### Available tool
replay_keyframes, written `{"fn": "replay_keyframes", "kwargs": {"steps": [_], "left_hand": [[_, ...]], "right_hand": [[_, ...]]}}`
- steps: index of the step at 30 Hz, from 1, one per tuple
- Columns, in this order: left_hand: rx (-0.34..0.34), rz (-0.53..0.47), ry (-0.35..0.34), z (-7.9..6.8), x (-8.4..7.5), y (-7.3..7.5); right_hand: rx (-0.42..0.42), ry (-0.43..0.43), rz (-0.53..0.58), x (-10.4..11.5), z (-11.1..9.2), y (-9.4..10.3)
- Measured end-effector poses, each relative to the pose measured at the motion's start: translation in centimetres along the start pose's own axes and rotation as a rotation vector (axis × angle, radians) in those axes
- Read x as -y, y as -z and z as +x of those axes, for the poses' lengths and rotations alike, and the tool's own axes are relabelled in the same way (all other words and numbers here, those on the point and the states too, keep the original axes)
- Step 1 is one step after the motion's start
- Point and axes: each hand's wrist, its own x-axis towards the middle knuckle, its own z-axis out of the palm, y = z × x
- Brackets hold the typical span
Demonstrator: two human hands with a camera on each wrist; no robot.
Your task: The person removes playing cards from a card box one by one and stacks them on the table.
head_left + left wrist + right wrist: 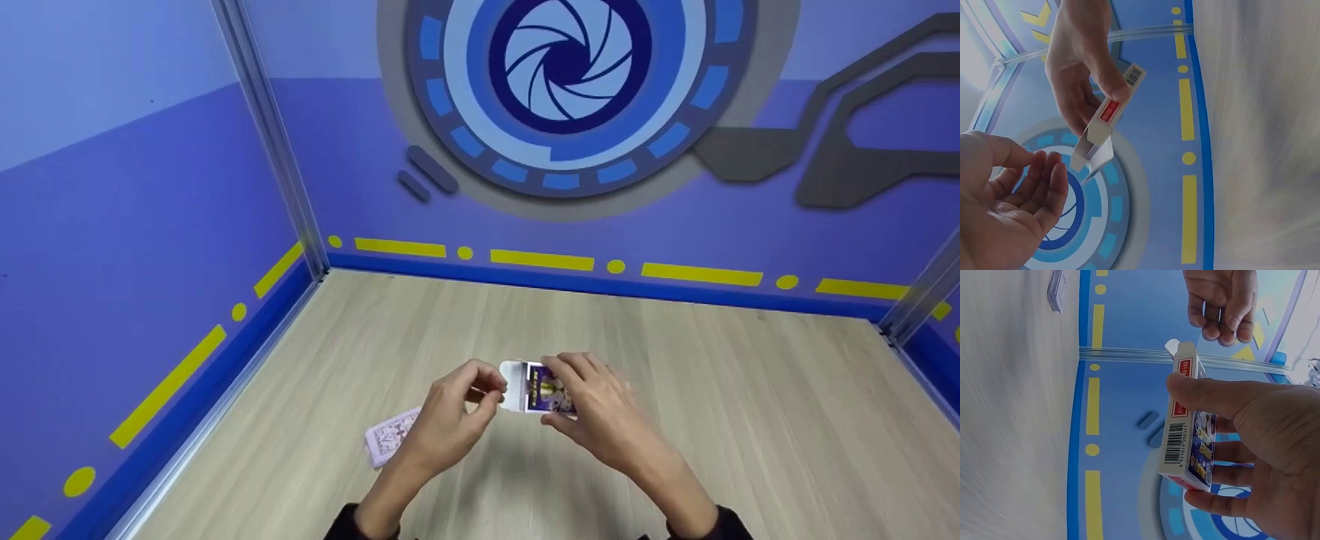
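Note:
My right hand grips a small card box with its thumb along the white barcode side and its fingers behind. In the head view the box shows a dark purple printed face, and its white end flap stands open toward the left. My left hand is just off that open end, fingers loosely bent, thumb near the fingertips, holding nothing. A deck of cards with a pale pink pattern lies on the table, partly hidden behind the left wrist in the head view.
The wood-grain table runs back to a blue printed wall with yellow dashes. Another blue wall borders the left side, and a metal post stands in the back left corner.

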Motion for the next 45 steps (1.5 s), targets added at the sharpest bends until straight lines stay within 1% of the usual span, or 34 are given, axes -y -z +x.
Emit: {"fn": "replay_keyframes", "kwargs": {"steps": [4, 11, 15, 22, 31, 38, 45], "left_hand": [[0.025, -0.026, 0.026, 0.0, 0.5, -0.7], [0.009, 0.004, 0.062, 0.0, 1.2, -1.4], [0.008, -0.011, 0.098, -0.1, 1.5, -1.5], [0.008, -0.044, 0.123, -0.2, 1.6, -1.4], [-0.015, -0.052, 0.129, -0.1, 1.8, -1.5], [-0.031, -0.059, 0.133, -0.1, 1.8, -1.6], [-0.035, -0.100, 0.153, -0.2, 1.7, -1.4]], "right_hand": [[-0.002, 0.011, -0.003, 0.1, 0.0, -0.2], [-0.002, 0.040, 0.004, 0.5, 0.0, -0.4], [-0.014, 0.085, 0.003, 0.8, 0.0, -0.4], [-0.045, 0.132, -0.024, 1.3, -0.1, -0.3], [-0.055, 0.155, -0.036, 1.8, -0.1, -0.3], [-0.048, 0.153, -0.047, 1.8, -0.1, -0.4], [-0.042, 0.148, -0.051, 1.4, 0.0, -0.7]]}}
